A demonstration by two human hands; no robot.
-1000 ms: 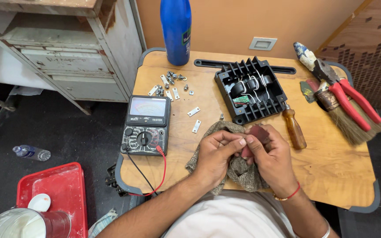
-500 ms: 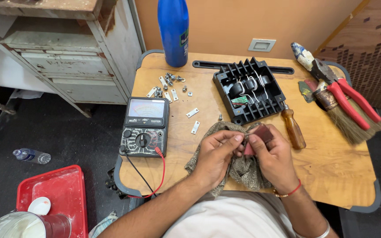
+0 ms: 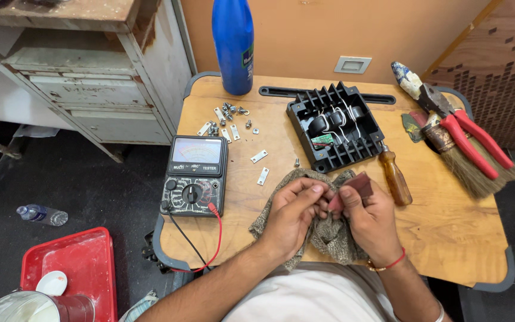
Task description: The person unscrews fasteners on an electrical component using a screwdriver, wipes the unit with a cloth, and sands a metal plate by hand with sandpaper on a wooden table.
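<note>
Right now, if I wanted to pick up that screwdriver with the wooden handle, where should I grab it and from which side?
Probably grip the screwdriver by its brown wooden handle, the thick rounded part that lies toward you. Its metal shank points away, up against the black plastic housing, so that end is crowded. Come from above with the right hand, which is nearest; the table to the handle's right is bare.

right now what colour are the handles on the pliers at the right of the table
Red, on the pliers lying across the brush; the head view, the only one, shows it clearly.
</note>
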